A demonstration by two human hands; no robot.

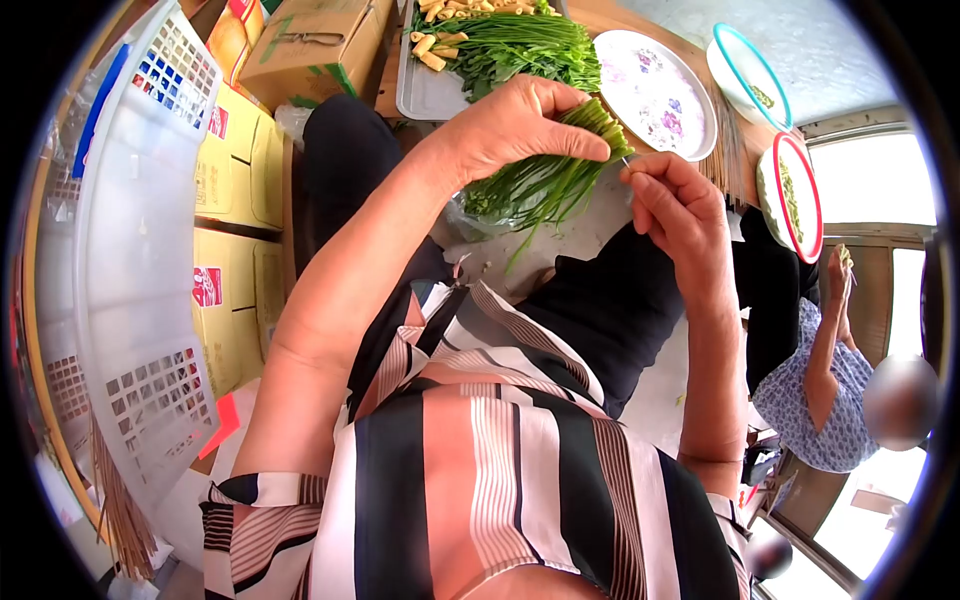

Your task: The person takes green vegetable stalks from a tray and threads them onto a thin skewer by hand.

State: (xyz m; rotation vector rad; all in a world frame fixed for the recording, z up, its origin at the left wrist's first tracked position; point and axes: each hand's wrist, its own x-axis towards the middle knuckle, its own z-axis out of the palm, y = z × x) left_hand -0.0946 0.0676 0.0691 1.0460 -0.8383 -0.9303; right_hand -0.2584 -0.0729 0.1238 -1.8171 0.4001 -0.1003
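My left hand (530, 125) is closed around a bunch of long green chives (555, 185), thumb across the cut ends, the leaves hanging down over my lap. Just right of it, my right hand (680, 205) pinches a thin skewer (627, 162) between thumb and fingertips, its visible end at the stem ends. Whether the skewer has gone through the stems, I cannot tell. Beyond my left hand, a metal tray (425, 95) holds leafy greens (520, 50) and tan rolled pieces (435, 50). A clear plastic bag (480, 218) lies under the hanging leaves.
A floral white plate (650, 85), loose sticks (735, 155), a teal-rimmed bowl (745, 75) and a red-rimmed bowl (780, 190) stand ahead right. Another person (825, 390) sits at right, hands raised. Cardboard boxes (235, 160) and a white plastic basket (140, 270) are at left.
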